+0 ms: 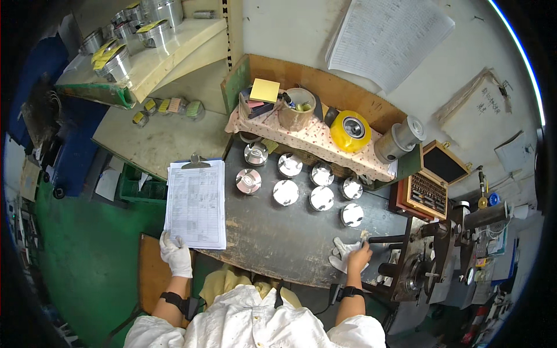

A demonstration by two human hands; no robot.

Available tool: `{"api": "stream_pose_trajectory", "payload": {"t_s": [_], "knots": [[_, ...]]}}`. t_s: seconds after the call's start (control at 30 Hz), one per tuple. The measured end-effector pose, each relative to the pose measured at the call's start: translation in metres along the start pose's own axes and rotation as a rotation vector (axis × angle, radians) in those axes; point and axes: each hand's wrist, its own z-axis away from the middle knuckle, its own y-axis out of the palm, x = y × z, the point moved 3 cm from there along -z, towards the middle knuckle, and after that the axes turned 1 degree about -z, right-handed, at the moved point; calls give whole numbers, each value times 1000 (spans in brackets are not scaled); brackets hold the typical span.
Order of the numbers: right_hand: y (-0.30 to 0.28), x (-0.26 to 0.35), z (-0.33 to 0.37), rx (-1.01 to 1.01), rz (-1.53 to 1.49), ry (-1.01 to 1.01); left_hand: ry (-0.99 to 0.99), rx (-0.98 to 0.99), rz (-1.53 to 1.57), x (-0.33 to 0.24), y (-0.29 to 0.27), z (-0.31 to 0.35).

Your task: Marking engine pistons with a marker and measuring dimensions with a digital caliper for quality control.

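My left hand (175, 255), in a white glove, grips the lower left corner of a clipboard (196, 203) with printed sheets under its metal clip. The clipboard lies over the left edge of the dark workbench (272, 238). Bare, with its fingers curled together, my right hand (359, 257) rests near the bench's front right. Whatever its fingers hold is too small to make out. A loose white glove (342, 254) lies against that hand. Several silver pistons (286, 192) stand in two rows on the bench; one at the left (248, 181) has a pinkish top.
Right of my right hand stands a dark metal machine (415, 269) with protruding handles. Behind it is an open wooden case (426, 194) of small blocks. A raised shelf (325, 145) at the back holds a cup, yellow tape roll and metal cylinders. More pistons (113, 64) sit upper left.
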Motion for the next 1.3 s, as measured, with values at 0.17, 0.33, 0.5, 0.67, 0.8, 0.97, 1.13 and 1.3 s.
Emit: {"api": "stream_pose_trajectory", "payload": {"t_s": [0.17,0.33,0.5,0.67,0.8,0.97,1.13,1.3], "knots": [[1,-12,-2,17,-12,-10,248,191,101,-43,33,-33],[-12,-9,5,77,-15,97,497,376,27,-92,73,-51],[-35,7,16,-34,-41,6,619,570,8,-109,115,-44],[-91,90,10,-64,-221,-76,538,905,-106,-114,123,-48],[-148,231,-2,-157,-324,-616,514,1091,-152,-120,121,-61],[-179,387,-20,-577,34,-1017,488,1261,-234,-119,121,-65],[-163,470,-45,-569,332,-1111,493,1266,-199,-123,118,-67],[-148,502,-17,-361,82,-1179,470,1282,-196,-116,118,-67]]}}
